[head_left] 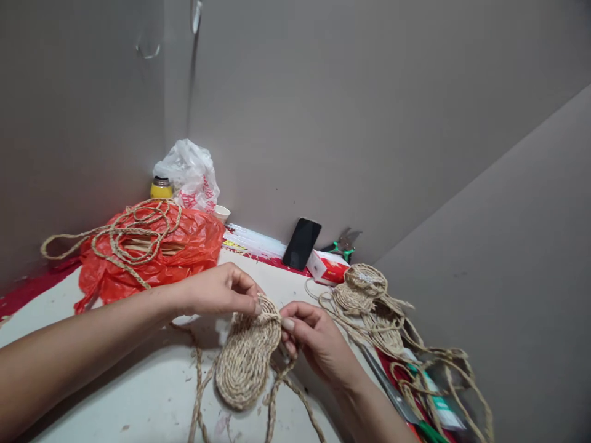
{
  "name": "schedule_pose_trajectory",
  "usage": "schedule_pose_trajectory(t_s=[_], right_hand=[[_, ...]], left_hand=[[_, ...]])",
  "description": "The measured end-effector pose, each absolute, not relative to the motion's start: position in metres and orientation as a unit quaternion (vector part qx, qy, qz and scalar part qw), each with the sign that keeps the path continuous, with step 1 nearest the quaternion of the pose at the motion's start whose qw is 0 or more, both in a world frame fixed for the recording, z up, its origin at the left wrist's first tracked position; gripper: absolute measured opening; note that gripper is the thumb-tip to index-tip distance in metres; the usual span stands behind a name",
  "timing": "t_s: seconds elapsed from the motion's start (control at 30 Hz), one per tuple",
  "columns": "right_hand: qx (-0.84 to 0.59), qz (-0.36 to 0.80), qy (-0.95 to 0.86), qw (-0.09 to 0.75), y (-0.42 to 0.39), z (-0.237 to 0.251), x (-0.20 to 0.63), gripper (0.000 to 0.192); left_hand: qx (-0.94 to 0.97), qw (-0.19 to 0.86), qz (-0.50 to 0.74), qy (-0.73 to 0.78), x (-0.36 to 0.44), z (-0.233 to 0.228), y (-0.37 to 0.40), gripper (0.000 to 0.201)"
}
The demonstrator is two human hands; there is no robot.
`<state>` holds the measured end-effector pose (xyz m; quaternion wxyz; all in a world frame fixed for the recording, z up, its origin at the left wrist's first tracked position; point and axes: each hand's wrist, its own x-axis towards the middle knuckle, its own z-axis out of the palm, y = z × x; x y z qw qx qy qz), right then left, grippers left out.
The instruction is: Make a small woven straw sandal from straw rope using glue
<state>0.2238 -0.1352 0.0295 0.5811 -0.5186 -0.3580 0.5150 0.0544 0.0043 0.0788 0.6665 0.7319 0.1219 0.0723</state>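
Both forearms reach in; left hand (pixel 221 289) and right hand (pixel 314 338) pinch the woven straw sole's (pixel 247 363) top edge above the table (pixel 138 394). Keep the rope (pixel 295 387) taut while tightening.

Your left hand (pixel 221 289) and right hand (pixel 314 338) are bare: you wear no gloves, and no rings show on the fingers in view. Your fingernails are short and unpainted, with a pale sheen on the right thumbnail. Both forearms are uncovered up to the picture's edge, with no sleeve, watch or bracelet at either wrist.
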Motion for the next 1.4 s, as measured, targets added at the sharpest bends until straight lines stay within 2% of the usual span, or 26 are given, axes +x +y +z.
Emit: schedule_pose_trajectory(t_s=[0.3,0.57,0.73,0.87,1.13,1.4], right_hand=[[-0.486,0.555,-0.335,0.587,-0.135,0.024,0.222,0.022],[-0.514,0.542,-0.361,0.559,-0.135,0.024,0.213,0.025],[-0.534,0.521,-0.366,0.556,-0.134,0.026,0.212,0.027],[-0.539,0.524,-0.363,0.551,-0.134,0.025,0.213,0.026],[-0.552,0.495,-0.379,0.554,-0.137,0.025,0.216,0.025],[-0.543,0.488,-0.389,0.562,-0.138,0.027,0.218,0.022]], left_hand=[[0.647,0.731,0.132,0.171,0.054,0.083,0.004,0.023],[0.695,0.697,0.105,0.140,0.058,0.066,-0.006,0.021],[0.768,0.616,0.101,0.142,0.058,0.065,-0.011,0.017],[0.779,0.600,0.100,0.152,0.058,0.064,-0.014,0.013],[0.736,0.638,0.152,0.170,0.063,0.059,-0.018,0.007],[0.700,0.665,0.176,0.190,0.064,0.060,-0.026,0.012]])
